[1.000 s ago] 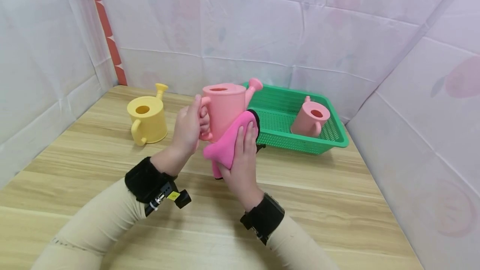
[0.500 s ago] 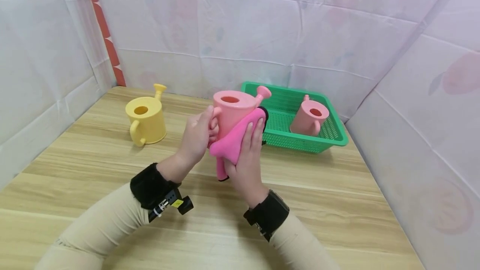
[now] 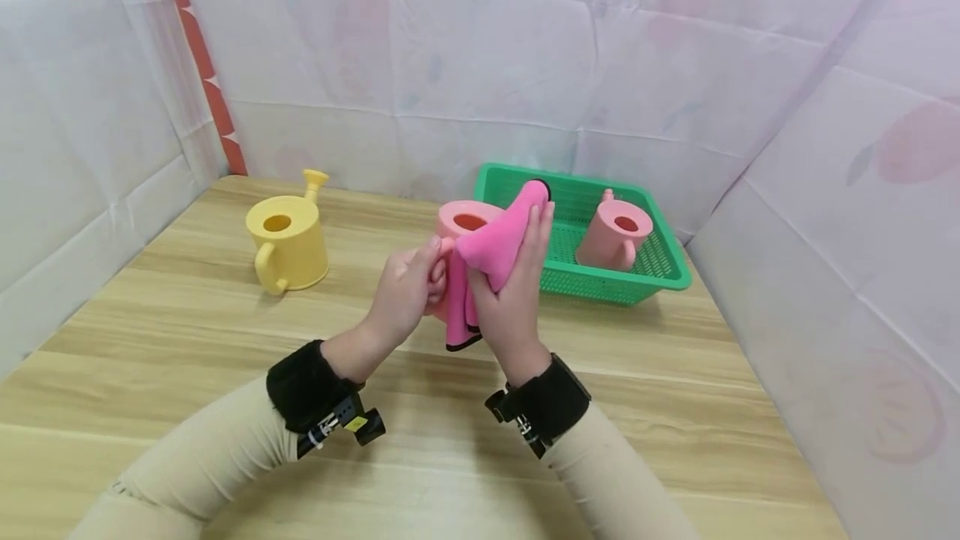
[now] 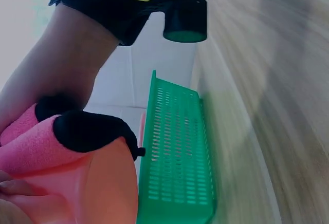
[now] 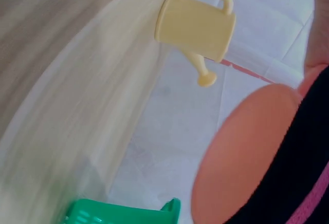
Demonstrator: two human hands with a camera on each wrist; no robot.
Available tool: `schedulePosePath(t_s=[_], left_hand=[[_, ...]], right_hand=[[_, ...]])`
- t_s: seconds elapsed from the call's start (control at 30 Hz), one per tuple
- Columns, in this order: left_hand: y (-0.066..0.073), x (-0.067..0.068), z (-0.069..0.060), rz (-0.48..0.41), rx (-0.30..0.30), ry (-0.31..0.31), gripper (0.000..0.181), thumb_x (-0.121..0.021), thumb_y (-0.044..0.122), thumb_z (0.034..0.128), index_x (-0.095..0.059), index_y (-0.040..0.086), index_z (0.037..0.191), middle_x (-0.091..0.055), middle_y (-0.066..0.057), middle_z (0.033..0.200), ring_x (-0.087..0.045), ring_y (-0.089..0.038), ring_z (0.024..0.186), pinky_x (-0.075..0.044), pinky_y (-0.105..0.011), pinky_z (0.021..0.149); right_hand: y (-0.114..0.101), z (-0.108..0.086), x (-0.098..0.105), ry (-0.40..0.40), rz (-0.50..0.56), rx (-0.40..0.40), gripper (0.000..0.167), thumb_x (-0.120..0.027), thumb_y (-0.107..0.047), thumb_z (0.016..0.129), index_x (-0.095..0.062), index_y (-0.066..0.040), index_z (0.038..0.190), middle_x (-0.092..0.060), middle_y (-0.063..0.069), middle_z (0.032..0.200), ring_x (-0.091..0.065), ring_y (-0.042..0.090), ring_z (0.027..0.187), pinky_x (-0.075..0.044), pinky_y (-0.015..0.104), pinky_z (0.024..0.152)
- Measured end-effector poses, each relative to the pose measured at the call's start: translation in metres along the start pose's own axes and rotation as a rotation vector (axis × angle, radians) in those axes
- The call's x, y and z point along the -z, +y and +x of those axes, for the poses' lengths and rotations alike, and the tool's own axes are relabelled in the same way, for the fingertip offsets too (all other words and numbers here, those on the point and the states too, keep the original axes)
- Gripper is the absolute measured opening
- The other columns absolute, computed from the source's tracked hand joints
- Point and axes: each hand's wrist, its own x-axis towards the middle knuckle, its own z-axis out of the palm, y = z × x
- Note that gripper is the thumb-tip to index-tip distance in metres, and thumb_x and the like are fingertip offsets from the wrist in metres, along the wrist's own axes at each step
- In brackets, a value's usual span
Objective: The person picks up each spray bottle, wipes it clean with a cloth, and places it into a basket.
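A pink watering can (image 3: 450, 219) is held up above the table, my left hand (image 3: 402, 290) gripping its handle. My right hand (image 3: 513, 311) holds a bright pink cloth (image 3: 498, 244) with black edging against the can's right side, the cloth between thumb and fingers. The cloth covers the spout and part of the top, and one end hangs down the near side. In the left wrist view, the can's base (image 4: 110, 183) shows beside the cloth's black edge (image 4: 90, 131). The right wrist view shows the base (image 5: 247, 152) clear of the table.
A yellow watering can (image 3: 288, 244) stands at the left of the wooden table (image 3: 420, 473). Behind and right of my hands sits a green perforated basket (image 3: 600, 280), with another pink watering can (image 3: 615, 236) inside. Printed white sheets (image 3: 487, 48) enclose the table.
The held can has come slightly lower and to the right. My right hand with the cloth has moved up and right, from the can's side to its top and spout, now hidden.
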Motion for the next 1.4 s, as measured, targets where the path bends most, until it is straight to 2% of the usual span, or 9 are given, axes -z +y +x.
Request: schedulePosePath(t_s=[0.13, 0.3, 0.43, 0.7, 0.83, 0.97, 1.17, 1.3, 1.4], left_hand=[[0.002, 0.0, 0.001, -0.049, 0.029, 0.028, 0.05, -0.041, 0.038, 0.0973, -0.035, 0.004, 0.06, -0.029, -0.002, 0.05, -0.025, -0.012, 0.044, -0.019, -0.023, 0.039], [0.011, 0.004, 0.008, -0.144, 0.065, 0.109, 0.05, -0.04, 0.04, 0.0975, -0.034, 0.009, 0.059, -0.025, 0.002, 0.049, -0.023, -0.01, 0.042, -0.019, -0.023, 0.039], [0.02, 0.01, 0.015, -0.172, 0.054, 0.156, 0.048, -0.039, 0.04, 0.0982, -0.033, 0.009, 0.062, -0.024, 0.002, 0.05, -0.022, -0.011, 0.042, -0.018, -0.024, 0.039], [0.034, 0.021, 0.026, -0.218, 0.044, 0.224, 0.047, -0.038, 0.04, 0.0986, -0.03, 0.012, 0.062, -0.021, 0.002, 0.049, -0.02, -0.012, 0.04, -0.023, -0.023, 0.039], [0.034, 0.021, 0.027, -0.213, 0.039, 0.213, 0.047, -0.037, 0.04, 0.0987, -0.029, 0.012, 0.062, -0.021, 0.002, 0.049, -0.02, -0.012, 0.04, -0.023, -0.023, 0.04], [0.029, 0.018, 0.025, -0.185, 0.061, 0.201, 0.047, -0.039, 0.039, 0.0979, -0.031, 0.01, 0.062, -0.022, 0.001, 0.049, -0.021, -0.012, 0.04, -0.021, -0.024, 0.04], [0.015, 0.011, 0.013, -0.074, 0.09, 0.132, 0.049, -0.042, 0.04, 0.0964, -0.034, 0.008, 0.06, -0.026, 0.0, 0.049, -0.025, -0.013, 0.043, -0.021, -0.024, 0.04], [0.006, 0.004, 0.005, -0.068, 0.076, 0.087, 0.05, -0.044, 0.038, 0.0959, -0.035, 0.006, 0.058, -0.027, 0.0, 0.048, -0.025, -0.013, 0.042, -0.021, -0.023, 0.039], [0.002, 0.0, -0.001, -0.062, 0.069, 0.074, 0.05, -0.045, 0.037, 0.0952, -0.035, 0.005, 0.057, -0.028, 0.0, 0.047, -0.025, -0.012, 0.041, -0.021, -0.022, 0.038]], right_hand=[[0.002, -0.006, -0.005, 0.003, -0.031, 0.053, 0.089, -0.065, -0.014, 0.082, -0.005, -0.005, 0.148, -0.002, 0.012, 0.154, -0.005, 0.024, 0.14, -0.016, 0.047, 0.109], [0.003, -0.016, -0.014, -0.043, -0.108, 0.128, 0.093, -0.063, -0.018, 0.083, 0.002, -0.009, 0.149, 0.0, 0.017, 0.154, -0.007, 0.031, 0.14, -0.017, 0.051, 0.108], [0.003, -0.025, -0.018, -0.089, -0.151, 0.126, 0.093, -0.062, -0.021, 0.083, 0.002, -0.012, 0.149, -0.001, 0.02, 0.153, -0.007, 0.034, 0.139, -0.019, 0.055, 0.106], [0.006, -0.034, -0.02, -0.211, -0.19, 0.062, 0.094, -0.064, -0.022, 0.083, 0.002, -0.009, 0.149, 0.003, 0.016, 0.154, -0.005, 0.032, 0.14, -0.019, 0.054, 0.107], [0.007, -0.036, -0.019, -0.238, -0.179, 0.023, 0.094, -0.063, -0.02, 0.083, 0.003, -0.009, 0.149, 0.005, 0.014, 0.154, -0.005, 0.029, 0.14, -0.017, 0.051, 0.108], [0.009, -0.034, -0.018, -0.234, -0.15, -0.009, 0.094, -0.063, -0.016, 0.082, 0.003, -0.008, 0.148, 0.005, 0.011, 0.154, -0.005, 0.026, 0.14, -0.016, 0.049, 0.109], [0.007, -0.023, -0.012, -0.156, -0.035, -0.054, 0.096, -0.068, -0.015, 0.082, 0.001, -0.005, 0.148, -0.008, 0.007, 0.153, -0.021, 0.021, 0.135, -0.023, 0.045, 0.108], [0.001, -0.013, -0.007, -0.109, 0.077, -0.085, 0.095, -0.07, -0.011, 0.081, -0.002, -0.002, 0.147, -0.024, 0.011, 0.144, -0.035, 0.02, 0.124, -0.033, 0.042, 0.102], [-0.003, -0.008, -0.003, -0.08, 0.142, -0.091, 0.094, -0.07, -0.007, 0.08, -0.004, 0.001, 0.146, -0.026, 0.016, 0.142, -0.038, 0.022, 0.121, -0.036, 0.042, 0.099]])
